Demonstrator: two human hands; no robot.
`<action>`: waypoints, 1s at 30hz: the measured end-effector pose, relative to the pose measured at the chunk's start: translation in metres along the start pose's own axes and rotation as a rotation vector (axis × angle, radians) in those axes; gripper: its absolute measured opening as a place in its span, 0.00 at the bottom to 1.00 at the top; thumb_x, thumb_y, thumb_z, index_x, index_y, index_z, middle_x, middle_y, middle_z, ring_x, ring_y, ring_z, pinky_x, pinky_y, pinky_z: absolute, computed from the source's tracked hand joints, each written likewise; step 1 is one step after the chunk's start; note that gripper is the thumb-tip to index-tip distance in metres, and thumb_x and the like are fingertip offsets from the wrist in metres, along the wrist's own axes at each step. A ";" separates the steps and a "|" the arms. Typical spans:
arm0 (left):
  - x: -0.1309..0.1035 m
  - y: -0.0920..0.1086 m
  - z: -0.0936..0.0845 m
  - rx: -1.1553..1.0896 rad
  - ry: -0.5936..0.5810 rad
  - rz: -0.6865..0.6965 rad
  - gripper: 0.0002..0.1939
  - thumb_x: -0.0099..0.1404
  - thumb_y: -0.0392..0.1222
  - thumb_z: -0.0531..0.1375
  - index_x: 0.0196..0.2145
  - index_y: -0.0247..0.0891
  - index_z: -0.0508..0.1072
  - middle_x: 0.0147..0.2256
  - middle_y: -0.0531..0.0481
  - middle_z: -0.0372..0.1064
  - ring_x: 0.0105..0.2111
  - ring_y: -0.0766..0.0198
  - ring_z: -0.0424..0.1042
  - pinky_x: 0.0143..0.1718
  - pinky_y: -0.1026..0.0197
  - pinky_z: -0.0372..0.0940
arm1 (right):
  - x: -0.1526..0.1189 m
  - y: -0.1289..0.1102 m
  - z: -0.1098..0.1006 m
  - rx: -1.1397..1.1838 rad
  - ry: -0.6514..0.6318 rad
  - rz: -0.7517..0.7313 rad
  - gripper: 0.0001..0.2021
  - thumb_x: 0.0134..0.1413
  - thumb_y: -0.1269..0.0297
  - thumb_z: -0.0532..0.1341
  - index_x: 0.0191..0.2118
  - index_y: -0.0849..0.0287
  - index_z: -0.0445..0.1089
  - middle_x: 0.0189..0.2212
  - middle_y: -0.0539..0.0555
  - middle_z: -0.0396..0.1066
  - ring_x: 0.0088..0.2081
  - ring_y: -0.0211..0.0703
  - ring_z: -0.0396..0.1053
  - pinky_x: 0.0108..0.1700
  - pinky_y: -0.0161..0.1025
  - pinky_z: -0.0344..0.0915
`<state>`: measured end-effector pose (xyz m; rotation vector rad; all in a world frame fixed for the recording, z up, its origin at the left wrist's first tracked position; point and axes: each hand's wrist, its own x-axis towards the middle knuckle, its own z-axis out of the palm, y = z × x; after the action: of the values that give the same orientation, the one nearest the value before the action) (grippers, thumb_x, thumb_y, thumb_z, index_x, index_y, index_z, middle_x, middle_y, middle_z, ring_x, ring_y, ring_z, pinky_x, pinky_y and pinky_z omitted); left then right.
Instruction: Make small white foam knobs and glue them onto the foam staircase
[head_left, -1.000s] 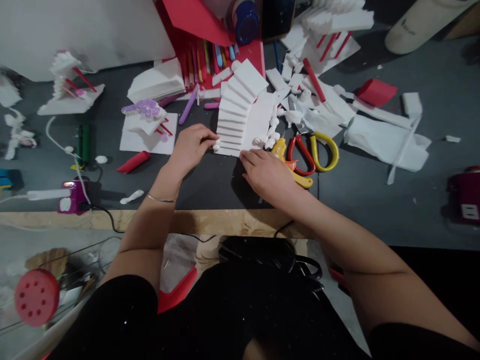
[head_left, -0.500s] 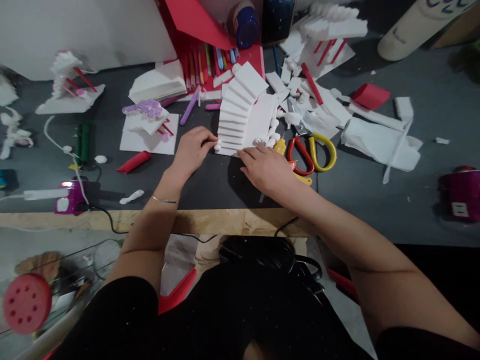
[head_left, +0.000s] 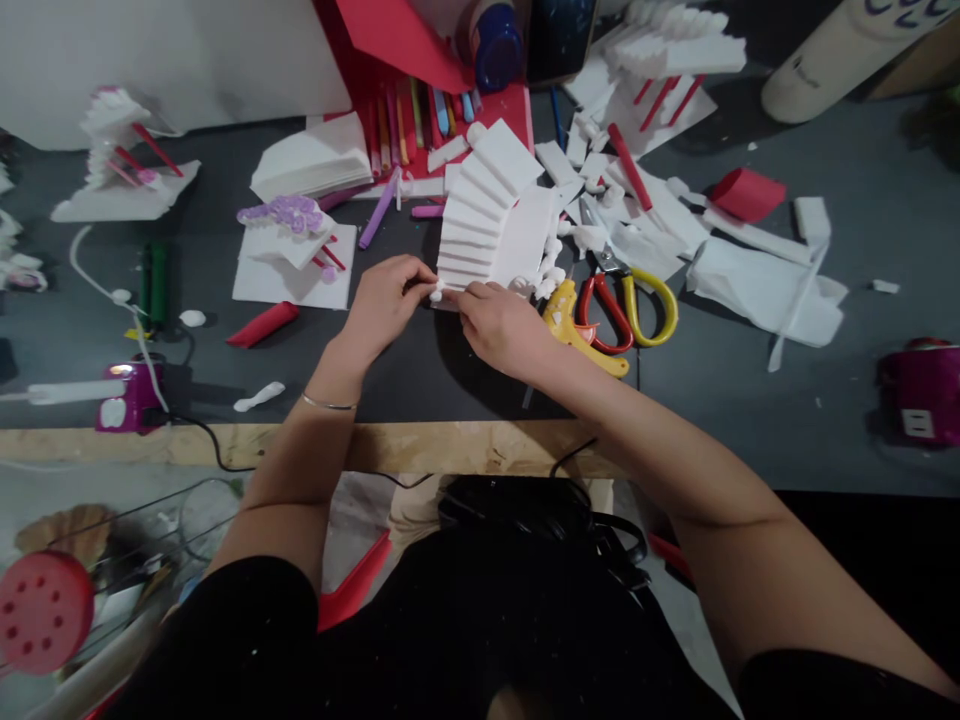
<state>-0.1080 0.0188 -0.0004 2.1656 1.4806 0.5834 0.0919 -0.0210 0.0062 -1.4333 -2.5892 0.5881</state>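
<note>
A white fan-shaped piece with stair-like strips (head_left: pixel 471 232) lies on the dark table, its near edge between my hands. My left hand (head_left: pixel 390 305) pinches a small white lump (head_left: pixel 436 294) at the near left corner of the strips. Beside it, my right hand (head_left: pixel 504 328) has its fingertips on the near edge, almost touching the left fingertips; whether they grip anything is too small to tell. Several white lumps (head_left: pixel 551 275) line the piece's right side. Just right of my right hand are a yellow-handled tool (head_left: pixel 581 335) and scissors with red and yellow handles (head_left: pixel 609 262).
Small white models stand on the left (head_left: pixel 126 165) and at the back right (head_left: pixel 667 60). A purple-topped model (head_left: pixel 289 235), a red roll (head_left: pixel 262 325) and a stack of white sheets (head_left: pixel 315 160) lie left of the piece. A pale bottle (head_left: pixel 832 60) is at the far right.
My right hand has moved left along the near edge, toward my left fingertips, uncovering more of the yellow-handled tool. My left hand stays at the corner. The view has shifted slightly.
</note>
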 end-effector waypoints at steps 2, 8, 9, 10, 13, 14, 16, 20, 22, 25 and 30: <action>0.002 0.000 -0.001 0.003 -0.016 0.027 0.06 0.67 0.37 0.59 0.36 0.41 0.78 0.40 0.48 0.80 0.43 0.57 0.77 0.50 0.53 0.70 | 0.000 0.000 0.001 0.019 0.006 0.004 0.27 0.71 0.72 0.44 0.69 0.65 0.65 0.52 0.66 0.75 0.52 0.56 0.71 0.50 0.47 0.65; 0.009 -0.003 -0.006 0.017 -0.104 0.109 0.09 0.67 0.37 0.58 0.39 0.42 0.80 0.43 0.48 0.79 0.46 0.56 0.77 0.52 0.52 0.69 | 0.002 0.003 0.003 0.069 0.002 0.028 0.28 0.71 0.73 0.42 0.68 0.65 0.67 0.53 0.66 0.75 0.52 0.55 0.72 0.51 0.47 0.66; 0.010 -0.003 -0.007 0.014 -0.110 0.121 0.09 0.67 0.37 0.58 0.39 0.42 0.80 0.43 0.48 0.79 0.45 0.57 0.77 0.52 0.52 0.69 | 0.003 0.003 0.004 0.074 0.003 0.029 0.28 0.71 0.72 0.42 0.68 0.65 0.67 0.53 0.66 0.75 0.52 0.55 0.72 0.51 0.48 0.66; 0.011 -0.003 -0.009 0.012 -0.113 0.131 0.09 0.67 0.37 0.59 0.39 0.41 0.80 0.43 0.48 0.79 0.45 0.57 0.76 0.52 0.53 0.69 | 0.003 0.004 0.004 0.078 0.009 0.028 0.27 0.71 0.72 0.43 0.68 0.65 0.67 0.52 0.66 0.75 0.52 0.55 0.73 0.50 0.48 0.66; 0.012 -0.002 -0.013 0.014 -0.109 0.133 0.08 0.67 0.39 0.61 0.39 0.40 0.81 0.43 0.48 0.79 0.44 0.57 0.76 0.50 0.54 0.69 | 0.003 0.004 0.005 0.085 0.038 0.018 0.27 0.70 0.72 0.44 0.67 0.64 0.67 0.52 0.66 0.75 0.51 0.55 0.72 0.49 0.48 0.67; 0.012 0.000 -0.013 0.016 -0.109 0.119 0.08 0.67 0.41 0.61 0.39 0.40 0.81 0.42 0.48 0.78 0.43 0.58 0.75 0.48 0.54 0.69 | 0.003 0.003 0.005 0.085 0.042 0.018 0.27 0.69 0.72 0.45 0.67 0.64 0.68 0.52 0.66 0.75 0.50 0.55 0.73 0.49 0.48 0.66; 0.012 0.002 -0.012 0.024 -0.107 0.081 0.08 0.68 0.43 0.63 0.39 0.39 0.81 0.39 0.48 0.78 0.41 0.59 0.75 0.46 0.56 0.69 | 0.003 0.003 0.005 0.080 0.032 0.027 0.26 0.69 0.72 0.46 0.66 0.64 0.68 0.51 0.67 0.75 0.49 0.56 0.73 0.48 0.48 0.66; 0.017 0.004 -0.008 0.060 -0.107 0.053 0.06 0.67 0.41 0.63 0.37 0.38 0.80 0.37 0.48 0.77 0.40 0.59 0.75 0.45 0.56 0.67 | 0.004 0.003 0.005 0.089 0.023 0.040 0.27 0.69 0.72 0.46 0.68 0.62 0.67 0.51 0.66 0.75 0.49 0.56 0.73 0.47 0.47 0.65; 0.019 0.004 -0.008 0.076 -0.129 0.069 0.05 0.67 0.40 0.63 0.36 0.39 0.80 0.37 0.48 0.77 0.40 0.58 0.75 0.46 0.55 0.67 | 0.004 0.004 0.006 0.102 0.033 0.038 0.28 0.68 0.72 0.46 0.68 0.62 0.66 0.51 0.65 0.75 0.49 0.55 0.72 0.47 0.47 0.64; 0.022 0.003 -0.011 0.092 -0.171 0.102 0.06 0.67 0.39 0.62 0.37 0.38 0.80 0.37 0.48 0.77 0.42 0.57 0.75 0.48 0.54 0.67 | 0.005 0.006 0.008 0.115 0.037 0.037 0.28 0.67 0.72 0.46 0.68 0.63 0.66 0.50 0.65 0.75 0.47 0.54 0.72 0.45 0.46 0.64; 0.026 0.003 -0.017 0.101 -0.232 0.141 0.07 0.67 0.38 0.61 0.37 0.38 0.80 0.39 0.48 0.77 0.43 0.57 0.76 0.49 0.53 0.67 | 0.006 0.007 0.009 0.123 0.046 0.025 0.27 0.67 0.72 0.46 0.66 0.64 0.67 0.50 0.66 0.75 0.45 0.53 0.71 0.43 0.46 0.63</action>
<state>-0.1074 0.0442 0.0177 2.3393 1.2672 0.2948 0.0921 -0.0152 -0.0053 -1.4255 -2.4567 0.6962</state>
